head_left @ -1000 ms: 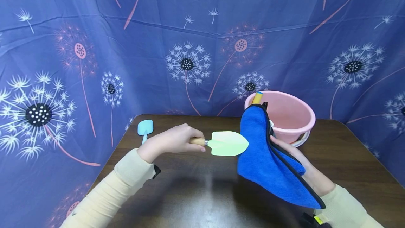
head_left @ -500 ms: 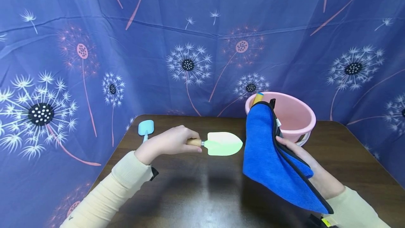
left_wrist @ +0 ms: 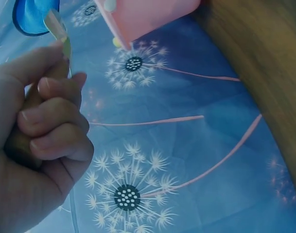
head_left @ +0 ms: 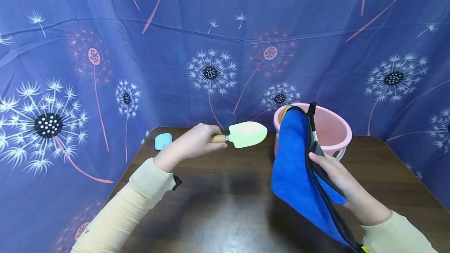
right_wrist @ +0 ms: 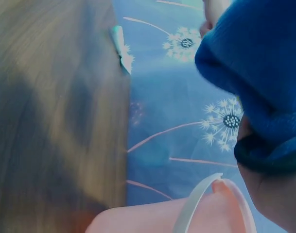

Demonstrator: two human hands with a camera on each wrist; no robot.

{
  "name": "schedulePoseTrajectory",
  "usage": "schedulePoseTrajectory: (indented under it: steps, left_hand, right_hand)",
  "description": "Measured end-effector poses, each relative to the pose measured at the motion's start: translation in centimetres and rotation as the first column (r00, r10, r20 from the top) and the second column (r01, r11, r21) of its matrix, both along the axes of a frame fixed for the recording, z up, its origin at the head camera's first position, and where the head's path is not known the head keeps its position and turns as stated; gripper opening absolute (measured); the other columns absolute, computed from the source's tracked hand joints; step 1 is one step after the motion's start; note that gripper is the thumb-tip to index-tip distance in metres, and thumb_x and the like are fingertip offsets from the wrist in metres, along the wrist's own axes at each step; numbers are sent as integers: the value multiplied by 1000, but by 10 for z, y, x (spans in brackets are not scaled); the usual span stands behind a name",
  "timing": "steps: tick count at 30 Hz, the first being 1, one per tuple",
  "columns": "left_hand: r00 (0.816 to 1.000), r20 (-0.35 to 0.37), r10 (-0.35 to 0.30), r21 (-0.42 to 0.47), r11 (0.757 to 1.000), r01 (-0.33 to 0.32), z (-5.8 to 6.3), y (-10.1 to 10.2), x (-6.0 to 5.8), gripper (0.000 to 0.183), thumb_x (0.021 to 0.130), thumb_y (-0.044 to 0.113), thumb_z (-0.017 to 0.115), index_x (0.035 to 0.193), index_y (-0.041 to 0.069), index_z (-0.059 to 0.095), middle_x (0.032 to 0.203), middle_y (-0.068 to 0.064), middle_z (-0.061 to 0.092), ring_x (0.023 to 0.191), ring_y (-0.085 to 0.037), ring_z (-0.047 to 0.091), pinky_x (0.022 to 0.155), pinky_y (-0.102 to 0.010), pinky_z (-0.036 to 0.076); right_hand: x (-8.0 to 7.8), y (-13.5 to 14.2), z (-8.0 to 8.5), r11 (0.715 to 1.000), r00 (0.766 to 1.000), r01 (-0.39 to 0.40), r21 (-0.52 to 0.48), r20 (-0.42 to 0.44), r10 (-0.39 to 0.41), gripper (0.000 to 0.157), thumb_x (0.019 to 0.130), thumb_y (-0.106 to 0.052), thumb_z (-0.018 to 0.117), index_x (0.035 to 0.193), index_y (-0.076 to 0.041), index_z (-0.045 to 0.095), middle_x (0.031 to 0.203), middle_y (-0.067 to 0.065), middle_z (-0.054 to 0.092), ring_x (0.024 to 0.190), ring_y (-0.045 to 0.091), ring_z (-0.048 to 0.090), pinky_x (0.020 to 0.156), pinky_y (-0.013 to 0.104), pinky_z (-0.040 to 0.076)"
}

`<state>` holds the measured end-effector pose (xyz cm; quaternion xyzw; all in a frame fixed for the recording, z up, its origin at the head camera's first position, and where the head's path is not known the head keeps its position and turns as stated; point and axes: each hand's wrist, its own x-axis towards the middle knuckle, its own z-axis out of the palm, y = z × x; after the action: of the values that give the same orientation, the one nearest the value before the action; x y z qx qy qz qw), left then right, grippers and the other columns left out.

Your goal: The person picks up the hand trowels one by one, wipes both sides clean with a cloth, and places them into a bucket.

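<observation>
My left hand [head_left: 197, 141] grips the wooden handle of a garden trowel [head_left: 247, 134] whose pale green blade points right, held above the table. Curled fingers wrap that handle in the left wrist view, where the blade shows only edge-on. My right hand [head_left: 334, 177] holds a folded blue cloth [head_left: 293, 167] with black edging and a small white tag, thumb on the near side; its other fingers are hidden behind the fabric. The cloth hangs in front of a pink bucket [head_left: 330, 124] and covers part of it. Trowel and cloth are apart.
At the table's back left lies a light blue toy-like shovel [head_left: 163, 141], its handle hidden behind my left wrist. A yellow, blue-tipped thing [head_left: 284, 111] shows at the bucket's rim. A blue dandelion-print curtain [head_left: 168, 69] hangs behind the brown table [head_left: 218, 214].
My left hand has lifted the trowel up and away, its blade drawn back from the cloth and tilted slightly upward. My right hand and the cloth have shifted a little to the right.
</observation>
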<state>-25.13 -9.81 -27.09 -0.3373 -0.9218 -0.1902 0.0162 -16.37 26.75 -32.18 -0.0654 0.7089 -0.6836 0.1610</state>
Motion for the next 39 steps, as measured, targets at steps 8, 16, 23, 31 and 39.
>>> schedulePoseTrajectory:
  steps: [8,16,23,31,39]
  left_hand:
    - [996,-13,88,50,995,-87,17,13,-13,22,85,24,65,98,7,58,61,3,46,51,-9,43,51,-24,40]
    - [996,10,90,85,992,-91,37,31,-24,23,84,18,60,103,9,50,56,5,33,46,-9,37,47,-24,35]
    - [998,6,69,90,994,-69,52,56,-33,21,88,20,57,104,10,49,59,2,37,49,-12,40,50,-25,36]
    - [1000,22,14,30,999,-15,58,93,-43,23,91,25,56,109,11,49,65,1,40,52,-11,38,53,-24,35]
    - [1000,0,-27,-6,1000,27,57,124,-60,22,91,28,59,105,12,51,71,1,44,59,-10,40,60,-23,37]
  right_hand:
    - [0,-17,-6,969,860,128,209,-510,-4,29,101,-12,40,129,-14,47,104,-15,61,90,6,62,75,24,51]
    - [-12,-25,-19,890,638,265,372,-759,128,47,91,1,55,137,-4,45,124,-3,58,108,-5,52,92,8,35]
    - [-27,-31,-34,825,475,363,432,-848,235,29,81,1,65,106,-11,56,89,-7,53,81,2,47,72,14,35]
    - [-35,-38,-48,725,384,434,534,-838,387,34,77,-5,69,108,-12,56,96,-8,54,84,6,50,76,21,43]
    - [-44,-45,-61,625,267,483,613,-784,561,42,75,-14,65,116,-7,57,104,2,59,92,17,55,81,37,46]
